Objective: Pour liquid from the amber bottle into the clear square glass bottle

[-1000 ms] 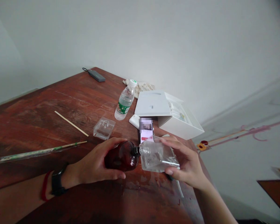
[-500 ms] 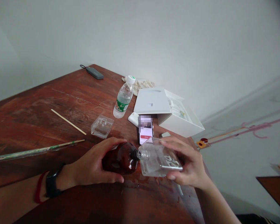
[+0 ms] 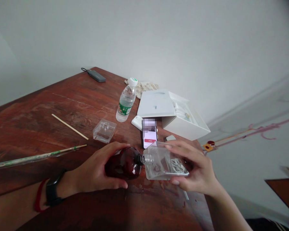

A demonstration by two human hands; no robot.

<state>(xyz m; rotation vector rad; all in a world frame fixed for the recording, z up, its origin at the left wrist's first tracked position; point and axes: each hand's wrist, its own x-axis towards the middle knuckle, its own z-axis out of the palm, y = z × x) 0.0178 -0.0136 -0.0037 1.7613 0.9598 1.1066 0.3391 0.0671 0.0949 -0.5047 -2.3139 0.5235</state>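
Item 1, our left hand: curled around a dark brown bottle, thumb along its far side, fingers wrapped beneath. A black watch and a red band sit on that wrist.

Item 2, our right hand: closed around a clear flat bottle, thumb on top, fingertips under its near edge.

Item 3, the two bottles: both lie tilted nearly flat just above the wooden table, mouth to mouth, the brown neck meeting the clear neck between our hands. We cannot tell whether liquid is passing. Small wet spots mark the wood directly below them.

Item 4, at 12 o'clock from the bottles: a phone with a lit screen, lying flat and just behind the clear bottle.

Item 5, at 1 o'clock: an open white box, its lid propped over the left part, near the table's right edge.

Item 6, at 11 o'clock: a plastic water bottle with green label and white cap, upright. Behind it lies a crumpled cloth.

Item 7, at 10 o'clock: a small clear container, flat on the wood, well apart from our hands.

Item 8, at 9 to 10 o'clock: a loose wooden stick and, nearer us, a long wrapped stick.

Item 9, far corner at 11 o'clock: a grey device with a short cord.
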